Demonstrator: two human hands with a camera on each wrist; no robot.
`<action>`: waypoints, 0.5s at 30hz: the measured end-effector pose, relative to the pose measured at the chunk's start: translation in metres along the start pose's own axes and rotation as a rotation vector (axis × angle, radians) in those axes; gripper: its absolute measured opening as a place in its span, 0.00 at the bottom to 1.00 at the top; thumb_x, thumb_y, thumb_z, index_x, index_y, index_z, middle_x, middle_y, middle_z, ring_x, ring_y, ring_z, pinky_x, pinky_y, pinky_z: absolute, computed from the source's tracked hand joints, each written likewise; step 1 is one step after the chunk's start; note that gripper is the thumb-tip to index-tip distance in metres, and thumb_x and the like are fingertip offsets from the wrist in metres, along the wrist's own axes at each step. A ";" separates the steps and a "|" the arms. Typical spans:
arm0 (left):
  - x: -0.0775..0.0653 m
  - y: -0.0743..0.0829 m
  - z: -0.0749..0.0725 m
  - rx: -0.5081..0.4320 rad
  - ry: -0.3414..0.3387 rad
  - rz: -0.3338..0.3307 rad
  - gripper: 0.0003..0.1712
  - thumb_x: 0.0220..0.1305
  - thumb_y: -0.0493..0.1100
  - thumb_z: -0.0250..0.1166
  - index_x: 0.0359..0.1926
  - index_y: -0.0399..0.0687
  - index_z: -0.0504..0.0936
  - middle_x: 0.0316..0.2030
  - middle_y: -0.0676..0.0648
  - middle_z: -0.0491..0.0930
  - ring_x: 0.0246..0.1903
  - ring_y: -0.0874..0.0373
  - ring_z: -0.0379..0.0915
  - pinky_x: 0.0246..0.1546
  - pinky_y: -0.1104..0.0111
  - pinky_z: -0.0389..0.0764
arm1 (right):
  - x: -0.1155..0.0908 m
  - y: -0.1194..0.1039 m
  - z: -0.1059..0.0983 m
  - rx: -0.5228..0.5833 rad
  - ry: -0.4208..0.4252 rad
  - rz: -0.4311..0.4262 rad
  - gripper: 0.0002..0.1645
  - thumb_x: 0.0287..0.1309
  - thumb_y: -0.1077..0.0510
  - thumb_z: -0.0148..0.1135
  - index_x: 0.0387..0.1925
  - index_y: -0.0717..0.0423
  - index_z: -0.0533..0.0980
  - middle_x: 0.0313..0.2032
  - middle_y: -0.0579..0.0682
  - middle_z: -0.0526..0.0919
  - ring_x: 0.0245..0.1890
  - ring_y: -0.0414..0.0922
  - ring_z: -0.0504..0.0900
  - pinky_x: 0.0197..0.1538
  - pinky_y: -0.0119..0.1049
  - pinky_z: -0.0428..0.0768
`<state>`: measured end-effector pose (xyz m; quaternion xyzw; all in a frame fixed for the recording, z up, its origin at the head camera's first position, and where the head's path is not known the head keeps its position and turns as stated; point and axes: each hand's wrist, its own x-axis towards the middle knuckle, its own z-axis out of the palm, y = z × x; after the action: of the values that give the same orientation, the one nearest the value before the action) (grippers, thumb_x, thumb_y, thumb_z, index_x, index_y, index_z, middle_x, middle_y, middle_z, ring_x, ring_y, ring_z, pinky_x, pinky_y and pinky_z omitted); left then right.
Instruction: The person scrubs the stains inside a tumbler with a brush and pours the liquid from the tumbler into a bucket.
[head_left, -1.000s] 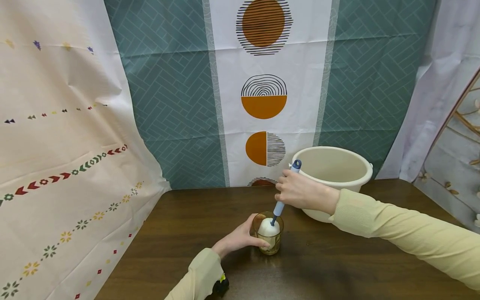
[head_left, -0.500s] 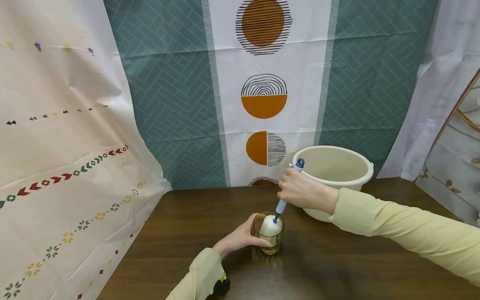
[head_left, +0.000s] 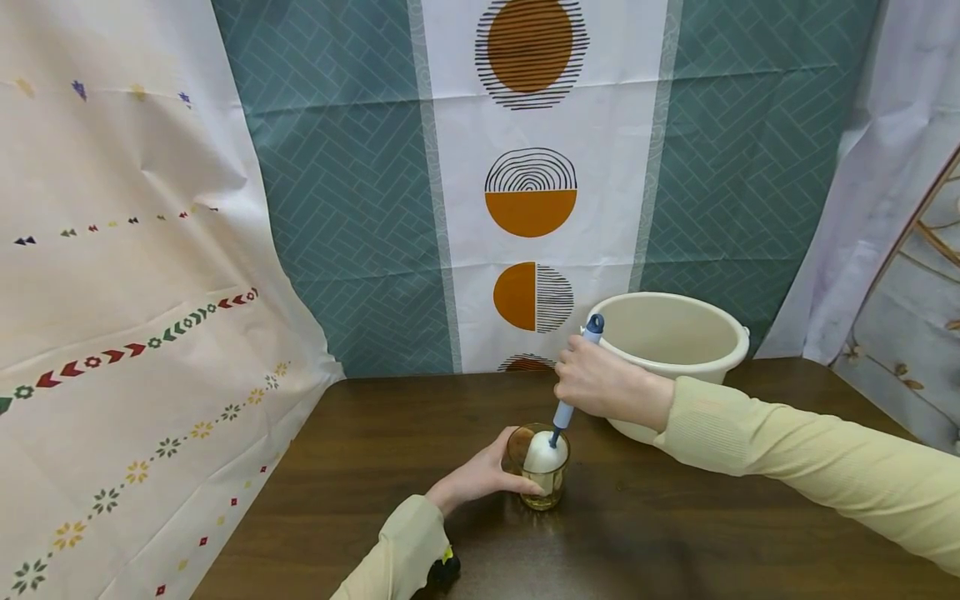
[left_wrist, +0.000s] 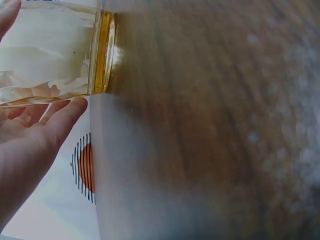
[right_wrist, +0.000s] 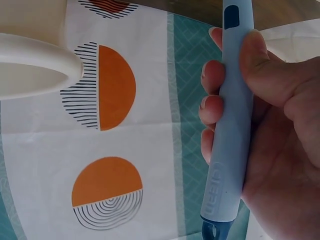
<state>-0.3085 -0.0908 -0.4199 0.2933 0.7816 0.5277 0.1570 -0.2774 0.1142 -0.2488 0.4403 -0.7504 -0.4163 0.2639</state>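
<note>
Brush to glass: your pale-blue plastic-handled brush (head_left: 563,414) runs aslant in the head view, its loop end toward the upper right, its neck pointing down and left into the clear amber-tinted drinking glass (head_left: 542,502), right of the frame's lower centre.
Sponge head: the white, rounded sponge (head_left: 545,452) sits partly inside the glass, its domed top near the rim; it looks closer to the right wall than the left.
Right hand: yours (head_left: 600,382) is above and to the right of the glass, fingers wrapped about the brush handle, thumb along the other side in the right wrist view; the loop end stands free.
Left hand: yours (head_left: 486,475) is nearer the glass and touches it, coming from the lower left, thumb across the front and fingers round the far left side, curved to the glass's width.
Glass stance: upright, its base apparently on the dark brown wood-grain table (head_left: 375,450).
Glass contents: the sponge; you cannot tell whether there is liquid too.
Bucket: the cream, round plastic bucket (head_left: 667,333) stands right of centre, behind your right wrist and apart from the glass; you see its inner wall, but cannot make out its floor.
Backdrop: a teal-and-white patterned curtain (head_left: 337,208) with orange circles hangs behind the table, filling the upper middle.
</note>
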 end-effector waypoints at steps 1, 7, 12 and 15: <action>0.000 0.001 0.000 0.002 0.001 -0.007 0.41 0.48 0.49 0.71 0.59 0.52 0.58 0.48 0.52 0.69 0.47 0.58 0.65 0.47 0.60 0.65 | 0.000 0.000 -0.001 0.002 -0.011 -0.001 0.04 0.48 0.54 0.67 0.22 0.47 0.81 0.22 0.47 0.79 0.24 0.45 0.72 0.30 0.35 0.64; -0.001 0.004 -0.001 0.010 -0.002 -0.058 0.42 0.47 0.53 0.71 0.60 0.55 0.57 0.49 0.53 0.67 0.48 0.58 0.63 0.47 0.59 0.65 | -0.001 0.005 -0.008 0.030 -0.034 -0.012 0.04 0.47 0.52 0.68 0.25 0.47 0.82 0.24 0.47 0.80 0.26 0.45 0.74 0.31 0.35 0.65; -0.002 0.003 0.000 0.013 0.002 -0.067 0.42 0.47 0.53 0.71 0.60 0.56 0.57 0.50 0.53 0.66 0.49 0.58 0.62 0.48 0.59 0.64 | -0.002 0.008 -0.010 0.055 -0.028 -0.017 0.05 0.45 0.52 0.70 0.25 0.47 0.82 0.24 0.47 0.80 0.25 0.45 0.73 0.31 0.35 0.65; -0.001 0.002 0.000 0.024 0.006 -0.068 0.43 0.47 0.53 0.71 0.60 0.55 0.57 0.50 0.53 0.65 0.50 0.58 0.62 0.48 0.58 0.64 | -0.002 0.009 -0.010 0.077 -0.026 -0.016 0.05 0.44 0.52 0.70 0.26 0.47 0.82 0.24 0.47 0.80 0.25 0.45 0.73 0.31 0.35 0.65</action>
<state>-0.3068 -0.0913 -0.4178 0.2668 0.7979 0.5134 0.1689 -0.2729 0.1150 -0.2361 0.4508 -0.7656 -0.3950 0.2336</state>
